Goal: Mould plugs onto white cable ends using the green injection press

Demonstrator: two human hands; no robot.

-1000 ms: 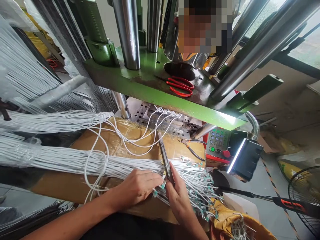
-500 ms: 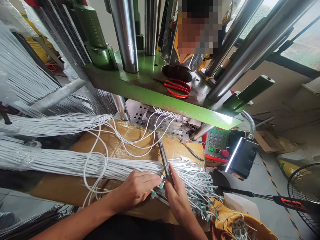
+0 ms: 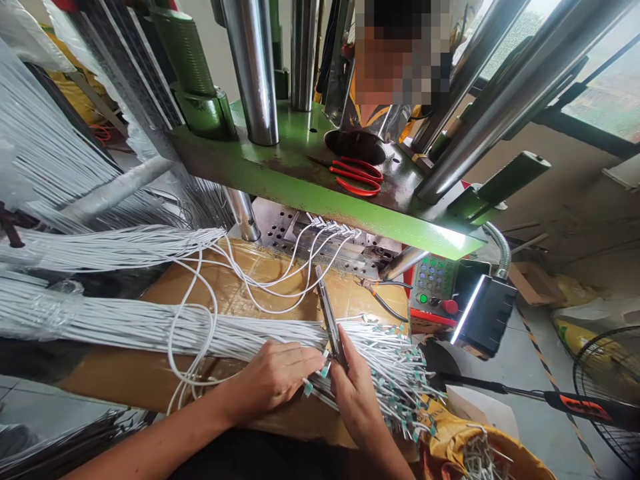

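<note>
My left hand (image 3: pixel 285 373) has its fingers pressed together around white cables whose ends carry small green-and-metal connectors (image 3: pixel 325 367). My right hand (image 3: pixel 356 393) grips the lower end of a slim dark metal bar (image 3: pixel 327 312), seen nearly edge-on and tilted. The fingertips of the left hand are beside the bar's lower part; whether a connector touches it I cannot tell. Beneath both hands lies a thick bundle of white cables (image 3: pixel 250 335), its many connector ends (image 3: pixel 400 380) fanned out to the right of my right hand.
Under a green press plate (image 3: pixel 300 193), white cable ends lie in a metal mould (image 3: pixel 333 230). Red-handled scissors (image 3: pixel 357 177) rest on the plate. Cutting pliers (image 3: pixel 377 297) lie on the cardboard (image 3: pixel 240 277). A control panel (image 3: pixel 435 287), lamp (image 3: pixel 483 317) and yellow sack (image 3: pixel 445 443) stand right; a person is behind.
Both hands and the metal bar stay nearly still. The person behind the press has shifted slightly.
</note>
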